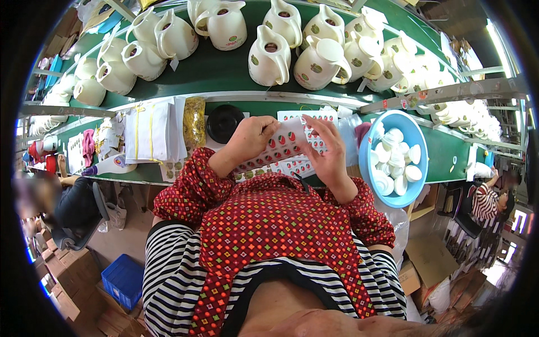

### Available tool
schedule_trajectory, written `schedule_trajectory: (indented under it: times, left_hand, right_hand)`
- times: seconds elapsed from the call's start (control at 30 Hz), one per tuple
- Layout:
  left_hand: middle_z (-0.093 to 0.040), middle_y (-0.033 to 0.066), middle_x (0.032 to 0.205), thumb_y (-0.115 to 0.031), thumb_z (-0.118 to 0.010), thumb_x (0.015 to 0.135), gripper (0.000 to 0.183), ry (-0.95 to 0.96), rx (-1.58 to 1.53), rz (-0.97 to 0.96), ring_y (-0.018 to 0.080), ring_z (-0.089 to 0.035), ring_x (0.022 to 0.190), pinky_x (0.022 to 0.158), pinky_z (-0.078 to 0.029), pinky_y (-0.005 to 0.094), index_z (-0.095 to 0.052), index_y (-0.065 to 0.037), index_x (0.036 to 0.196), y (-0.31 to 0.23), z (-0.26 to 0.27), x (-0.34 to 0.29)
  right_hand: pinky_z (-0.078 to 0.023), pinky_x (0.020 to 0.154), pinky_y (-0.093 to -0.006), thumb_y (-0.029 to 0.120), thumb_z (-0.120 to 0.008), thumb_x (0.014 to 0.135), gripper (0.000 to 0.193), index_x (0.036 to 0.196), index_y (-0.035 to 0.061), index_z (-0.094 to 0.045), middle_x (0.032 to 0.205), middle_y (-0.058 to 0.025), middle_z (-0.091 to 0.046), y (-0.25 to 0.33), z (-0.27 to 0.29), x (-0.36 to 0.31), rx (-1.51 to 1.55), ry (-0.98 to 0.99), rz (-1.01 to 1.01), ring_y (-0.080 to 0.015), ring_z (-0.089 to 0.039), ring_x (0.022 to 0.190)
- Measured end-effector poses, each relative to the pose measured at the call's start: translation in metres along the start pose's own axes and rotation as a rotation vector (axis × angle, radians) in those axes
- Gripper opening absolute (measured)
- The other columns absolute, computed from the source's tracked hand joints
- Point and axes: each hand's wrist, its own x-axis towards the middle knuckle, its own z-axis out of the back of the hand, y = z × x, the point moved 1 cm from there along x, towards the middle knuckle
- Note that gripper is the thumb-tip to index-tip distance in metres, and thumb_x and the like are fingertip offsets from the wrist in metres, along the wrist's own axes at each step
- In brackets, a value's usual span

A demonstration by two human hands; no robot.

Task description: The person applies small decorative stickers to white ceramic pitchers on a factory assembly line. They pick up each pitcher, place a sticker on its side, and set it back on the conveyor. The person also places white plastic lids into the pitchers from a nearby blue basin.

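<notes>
A sheet of red and green stickers (285,147) is held up in front of my body, tilted above the bench edge. My left hand (247,141) is closed on its left side, with thumb and fingers pinched near the upper edge. Beside the sheet's right edge is my right hand (328,153), its fingers stretched and apart, the thumb close to or touching the sheet. Whether a loose sticker is on a right fingertip is too small to tell. More sticker sheets (300,167) lie on the bench under and behind my hands.
A blue basin (424,160) of white lids stands at right. Left are a black round dish (224,123), a yellow-wrapped bundle (194,123), white papers (150,132) and a bottle (117,163). Cream jugs (269,59) crowd the green conveyor (196,76) beyond a metal rail. Other people sit at both sides.
</notes>
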Motion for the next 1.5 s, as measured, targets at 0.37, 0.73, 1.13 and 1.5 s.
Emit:
schedule_trajectory:
  times: [0.37, 0.73, 1.13, 1.5]
  left_hand:
    - [-0.071, 0.0203, 0.098, -0.011, -0.074, 0.096, 0.013, -0.342, -0.033, -0.198, 0.0413, -0.070, 0.086, 0.076, -0.056, 0.0459, -0.073, 0.000, 0.103, -0.029, -0.014, -0.027]
    - [-0.075, 0.0172, 0.116, -0.026, -0.088, 0.083, 0.058, -0.255, 0.101, -0.428, 0.0366, -0.073, 0.099, 0.087, -0.058, 0.0449, -0.067, -0.005, 0.133, -0.043, -0.017, -0.043]
    - [-0.070, 0.0180, 0.081, -0.011, -0.069, 0.103, 0.016, 0.077, -0.200, -0.256, 0.0179, -0.058, 0.067, 0.066, -0.052, 0.0355, -0.073, 0.005, 0.102, -0.050, 0.000, -0.039]
    - [-0.078, 0.0150, 0.092, -0.008, -0.074, 0.099, 0.019, -0.017, -0.137, -0.086, 0.0107, -0.068, 0.079, 0.075, -0.058, 0.0308, -0.077, 0.003, 0.114, -0.058, 0.015, -0.041]
  right_hand:
    - [-0.053, 0.093, -0.0371, -0.003, -0.082, 0.082, 0.075, 0.152, 0.0063, -0.056, 0.095, -0.0071, -0.076, 0.025, 0.006, 0.002, -0.109, 0.070, 0.089, -0.0243, -0.067, 0.095]
    - [-0.057, 0.089, -0.0293, 0.000, -0.077, 0.095, 0.072, 0.157, 0.0020, -0.041, 0.106, -0.0132, -0.078, 0.030, 0.003, 0.000, 0.470, -0.032, -0.210, -0.0191, -0.076, 0.099]
    - [-0.060, 0.085, -0.0307, -0.009, -0.075, 0.089, 0.069, 0.152, 0.0055, -0.052, 0.112, -0.0109, -0.078, 0.044, 0.029, 0.020, 0.159, 0.249, 0.068, -0.0204, -0.078, 0.096]
    - [-0.055, 0.094, -0.0365, -0.007, -0.079, 0.084, 0.076, 0.154, 0.0063, -0.053, 0.105, -0.0073, -0.080, 0.041, 0.030, 0.033, -0.138, 0.165, 0.272, -0.0247, -0.073, 0.100]
